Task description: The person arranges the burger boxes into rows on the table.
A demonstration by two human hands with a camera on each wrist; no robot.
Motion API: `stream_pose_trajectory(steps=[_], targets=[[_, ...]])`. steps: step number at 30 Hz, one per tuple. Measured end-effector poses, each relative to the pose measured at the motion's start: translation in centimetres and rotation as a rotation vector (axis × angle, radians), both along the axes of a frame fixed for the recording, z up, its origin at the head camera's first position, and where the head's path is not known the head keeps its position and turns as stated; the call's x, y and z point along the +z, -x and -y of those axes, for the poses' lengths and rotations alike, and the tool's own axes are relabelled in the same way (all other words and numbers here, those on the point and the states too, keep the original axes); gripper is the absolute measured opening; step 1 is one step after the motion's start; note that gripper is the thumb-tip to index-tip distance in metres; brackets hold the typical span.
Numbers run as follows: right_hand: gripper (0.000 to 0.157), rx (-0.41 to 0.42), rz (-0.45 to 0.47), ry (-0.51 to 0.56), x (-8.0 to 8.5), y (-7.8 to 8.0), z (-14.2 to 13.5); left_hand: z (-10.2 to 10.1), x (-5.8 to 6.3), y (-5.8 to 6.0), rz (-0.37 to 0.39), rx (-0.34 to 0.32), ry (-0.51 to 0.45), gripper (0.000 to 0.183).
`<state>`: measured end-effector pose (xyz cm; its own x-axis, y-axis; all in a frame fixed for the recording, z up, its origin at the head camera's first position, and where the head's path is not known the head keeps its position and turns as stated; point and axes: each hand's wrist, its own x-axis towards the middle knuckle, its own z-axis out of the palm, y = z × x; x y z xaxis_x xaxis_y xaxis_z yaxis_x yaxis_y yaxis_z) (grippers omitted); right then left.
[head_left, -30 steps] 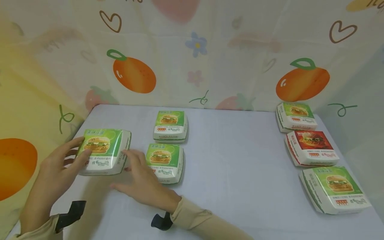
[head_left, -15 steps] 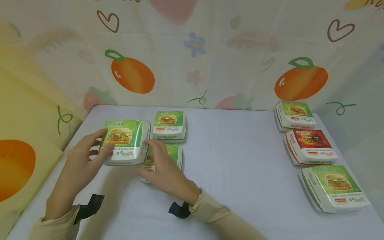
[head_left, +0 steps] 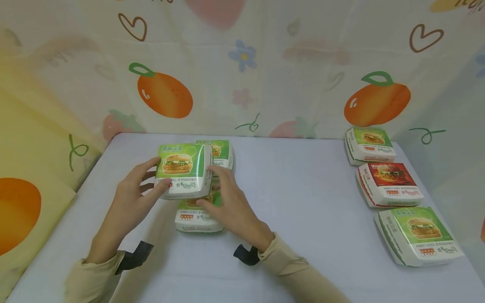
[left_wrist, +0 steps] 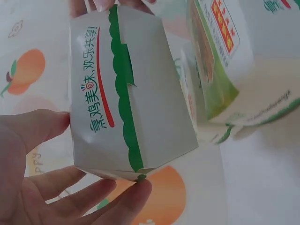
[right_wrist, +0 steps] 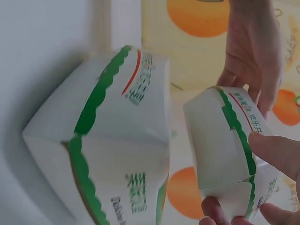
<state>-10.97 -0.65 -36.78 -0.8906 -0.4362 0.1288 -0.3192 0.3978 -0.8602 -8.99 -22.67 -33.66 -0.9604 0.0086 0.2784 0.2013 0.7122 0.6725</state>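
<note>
Held up above the table is a green-and-white burger box (head_left: 183,170). My left hand (head_left: 132,195) grips its left side, thumb at the front and fingers along the side; the left wrist view shows those fingers (left_wrist: 126,201) at the box's edge. My right hand (head_left: 238,202) holds its right side, with fingertips (right_wrist: 213,208) at one end of the box in the right wrist view. Under and behind it, two more green burger boxes stand on the table, the nearer one (head_left: 198,223) and the farther one (head_left: 223,155), both partly hidden.
Along the table's right side stand a far green burger box (head_left: 373,141), a red burger box (head_left: 392,183) and a near green burger box (head_left: 420,235). The white table (head_left: 295,235) ends at a printed cloth (head_left: 265,75) at the back.
Both hands have carried the burger box to the right and farther back, from the table's left side to over the two middle boxes. The other boxes stay put; the view shifts slightly.
</note>
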Motion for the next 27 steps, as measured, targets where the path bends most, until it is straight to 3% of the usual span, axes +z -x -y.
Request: stream_pose_trajectory(steps=[5, 13, 21, 27], targets=[[0.077, -0.035, 0.018, 0.004, -0.3, 0.7, -1.4, -1.2, -0.4, 0.8, 0.021, -0.043, -0.021, 0.057], [0.072, -0.141, 0.043, 0.003, -0.7, 1.7, -3.9, -3.3, -0.5, 2.5, 0.056, -0.171, -0.018, 0.063], [0.074, -0.144, 0.03, 0.031, -0.9, 3.3, -6.5, -5.2, -0.3, 3.9, 0.119, -0.236, 0.002, 0.067], [0.077, -0.127, 0.067, 0.033, -0.1, 4.2, -8.7, -7.2, -0.2, 4.5, 0.148, -0.256, -0.01, 0.068]])
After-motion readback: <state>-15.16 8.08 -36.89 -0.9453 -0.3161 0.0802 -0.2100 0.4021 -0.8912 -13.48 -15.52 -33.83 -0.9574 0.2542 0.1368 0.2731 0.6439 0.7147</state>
